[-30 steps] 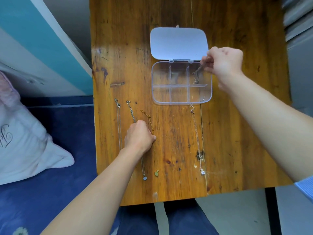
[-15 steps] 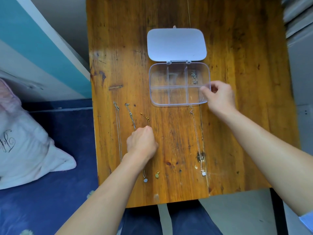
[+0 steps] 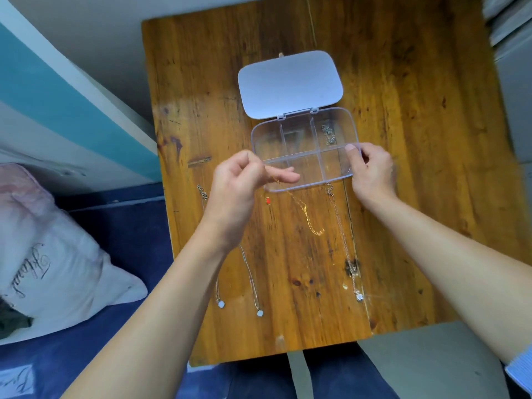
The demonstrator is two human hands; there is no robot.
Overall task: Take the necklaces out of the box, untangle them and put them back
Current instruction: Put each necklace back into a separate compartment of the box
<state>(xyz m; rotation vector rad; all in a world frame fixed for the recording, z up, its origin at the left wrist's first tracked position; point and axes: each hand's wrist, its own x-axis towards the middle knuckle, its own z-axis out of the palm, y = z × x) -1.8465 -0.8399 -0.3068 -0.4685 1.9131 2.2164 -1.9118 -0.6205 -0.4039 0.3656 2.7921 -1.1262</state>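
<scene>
A clear compartment box [image 3: 349,116] lies open on the wooden table [image 3: 417,168], its lid [image 3: 290,83] folded back. One silver necklace [image 3: 328,134] sits bunched in the far right compartment. My left hand [image 3: 241,182] pinches a gold necklace [image 3: 306,210] that hangs down over the box's near edge. My right hand [image 3: 371,174] grips the box's right side with thumb on the rim. Two silver necklaces with pendants [image 3: 221,304] [image 3: 259,313] lie straight at the left, partly under my left arm. Another silver necklace [image 3: 344,240] lies straight at the right.
A pink pillow [image 3: 49,254] rests on blue bedding [image 3: 129,231] left of the table. A teal and white wall panel [image 3: 57,90] runs behind it. The table's near edge [image 3: 282,349] is just above my legs.
My left hand lifted the gold necklace off the table and carried it up to the box. My right hand let go of the silver necklace in the box and now grips the box's right side.
</scene>
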